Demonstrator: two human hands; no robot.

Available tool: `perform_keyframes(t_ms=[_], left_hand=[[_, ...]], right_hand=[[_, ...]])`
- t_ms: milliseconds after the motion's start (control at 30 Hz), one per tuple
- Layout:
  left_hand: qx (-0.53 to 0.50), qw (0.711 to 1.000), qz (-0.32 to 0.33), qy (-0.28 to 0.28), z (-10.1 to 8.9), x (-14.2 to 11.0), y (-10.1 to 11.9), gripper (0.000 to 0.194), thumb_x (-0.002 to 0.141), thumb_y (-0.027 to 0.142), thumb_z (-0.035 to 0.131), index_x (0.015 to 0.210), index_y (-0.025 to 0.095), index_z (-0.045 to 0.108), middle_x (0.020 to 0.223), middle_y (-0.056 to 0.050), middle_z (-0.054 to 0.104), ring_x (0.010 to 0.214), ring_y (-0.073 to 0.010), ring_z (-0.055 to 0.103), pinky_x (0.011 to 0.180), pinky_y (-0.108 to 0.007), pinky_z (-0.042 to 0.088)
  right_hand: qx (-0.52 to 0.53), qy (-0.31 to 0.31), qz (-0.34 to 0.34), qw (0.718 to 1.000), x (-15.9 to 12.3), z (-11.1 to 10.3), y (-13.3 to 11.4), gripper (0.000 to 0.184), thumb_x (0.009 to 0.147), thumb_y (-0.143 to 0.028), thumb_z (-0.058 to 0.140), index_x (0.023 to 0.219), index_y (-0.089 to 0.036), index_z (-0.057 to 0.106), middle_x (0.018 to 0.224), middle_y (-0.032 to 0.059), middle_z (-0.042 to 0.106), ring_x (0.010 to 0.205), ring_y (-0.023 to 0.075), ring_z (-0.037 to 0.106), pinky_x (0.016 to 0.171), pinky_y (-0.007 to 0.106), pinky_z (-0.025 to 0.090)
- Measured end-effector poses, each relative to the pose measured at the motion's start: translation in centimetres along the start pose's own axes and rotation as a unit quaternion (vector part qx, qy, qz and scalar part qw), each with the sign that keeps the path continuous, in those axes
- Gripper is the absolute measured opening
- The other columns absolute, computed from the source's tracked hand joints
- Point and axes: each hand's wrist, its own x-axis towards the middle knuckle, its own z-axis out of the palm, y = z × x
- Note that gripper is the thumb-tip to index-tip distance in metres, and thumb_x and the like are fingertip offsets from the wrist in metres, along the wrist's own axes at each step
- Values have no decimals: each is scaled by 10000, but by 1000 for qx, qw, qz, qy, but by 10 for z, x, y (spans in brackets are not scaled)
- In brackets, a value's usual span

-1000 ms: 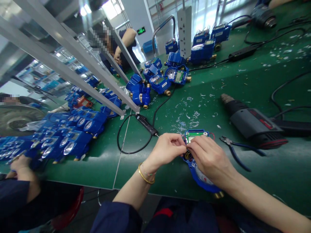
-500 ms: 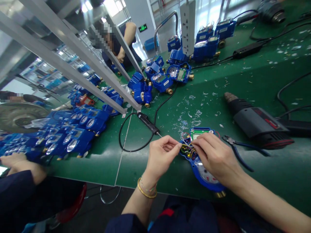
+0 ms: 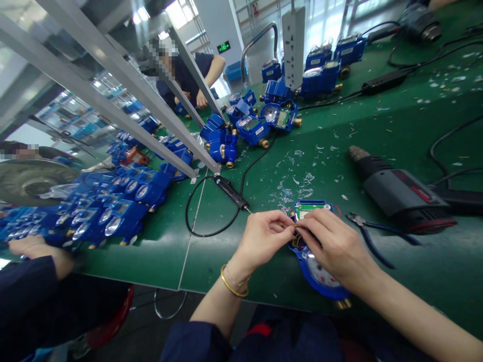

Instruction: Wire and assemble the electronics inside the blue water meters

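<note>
An opened blue water meter point(image 3: 319, 274) lies on the green table point(image 3: 396, 125) near its front edge, with a green circuit board point(image 3: 306, 208) and thin coloured wires showing at its top. My left hand point(image 3: 262, 239) and my right hand point(image 3: 332, 244) meet over those wires. Both pinch them with fingertips pressed together. The right hand covers the meter's middle.
Blue-handled pliers point(image 3: 368, 234) and a grey power drill point(image 3: 400, 191) lie right of the meter. A black soldering iron point(image 3: 231, 193) with its looped cord lies to the left. Several blue meters point(image 3: 241, 128) are piled farther back and left. Another person's hand point(image 3: 28, 247) rests at far left.
My left hand, which had drawn a wire out to the left half a second ago, has come back against my right hand over the meter. The view has shifted slightly.
</note>
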Motion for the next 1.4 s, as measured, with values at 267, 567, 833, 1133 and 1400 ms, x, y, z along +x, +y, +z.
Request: perform_keyframes(t_ms=[267, 567, 833, 1133, 1400], left_hand=[[-2, 999, -11, -47, -5, 1, 1, 71, 746, 207, 680, 758, 139, 696, 706, -46, 727, 670, -147, 701, 637, -204, 527], [-26, 999, -19, -31, -2, 2, 0, 111, 723, 241, 690, 743, 133, 677, 714, -51, 715, 683, -161, 695, 649, -227, 527], [-36, 999, 1, 32, 12, 2, -4, 71, 666, 181, 641, 645, 141, 586, 577, 36, 567, 505, -58, 513, 509, -161, 372], [-130, 986, -25, 103, 30, -2, -4, 129, 618, 188, 698, 632, 144, 578, 572, 24, 634, 489, -60, 558, 514, -158, 405], [-182, 971, -18, 156, 42, -4, -10, 150, 624, 222, 728, 646, 147, 599, 583, 11, 665, 515, -90, 621, 535, -179, 476]], right_hand=[[1, -13, -21, 1000, 0, -1, 0, 114, 922, -98, 522, 882, -92, 628, 868, 109, 610, 831, 206, 561, 766, 333, 465], [-10, -3, -22, 1000, 0, 0, -1, 91, 910, -82, 530, 882, -88, 616, 869, 110, 612, 829, 212, 567, 764, 335, 461], [-20, 2, -19, 1000, -3, 2, -2, 76, 903, -73, 537, 878, -110, 599, 851, 94, 615, 834, 212, 569, 783, 340, 458], [11, 25, 27, 999, -3, 3, -1, 77, 897, -74, 543, 870, -135, 581, 840, 70, 610, 832, 184, 580, 759, 306, 466], [21, 35, 47, 998, -5, 3, -2, 95, 907, -83, 517, 880, -160, 567, 849, 64, 617, 824, 177, 588, 749, 311, 476]])
